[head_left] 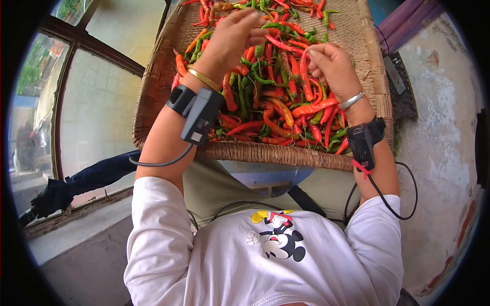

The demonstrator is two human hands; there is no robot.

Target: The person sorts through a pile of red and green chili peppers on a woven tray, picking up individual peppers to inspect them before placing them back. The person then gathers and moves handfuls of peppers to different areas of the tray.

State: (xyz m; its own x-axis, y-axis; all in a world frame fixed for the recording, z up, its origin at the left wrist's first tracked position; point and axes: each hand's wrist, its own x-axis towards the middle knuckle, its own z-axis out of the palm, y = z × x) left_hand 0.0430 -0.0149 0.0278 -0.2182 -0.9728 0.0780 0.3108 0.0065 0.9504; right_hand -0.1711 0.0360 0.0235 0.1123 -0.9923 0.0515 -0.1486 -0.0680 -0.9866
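Note:
A wide woven tray (153, 97) rests on my lap, heaped with several red, orange and green chili peppers (265, 107). My left hand (232, 38) hovers over the far part of the heap with its fingers bunched together beside a red chili (279, 44); whether it grips that chili is unclear. My right hand (332, 64) is over the right side of the heap, thumb and fingers pinched on the top of a long red chili (304, 76) that hangs down from them. Both wrists carry a black strapped device with a cable.
A window with a dark frame (76, 43) is at the left, with a folded dark umbrella (76, 181) on its sill. A rough plastered wall (439, 127) stands at the right. A dark flat object (400, 84) lies beside the tray's right edge.

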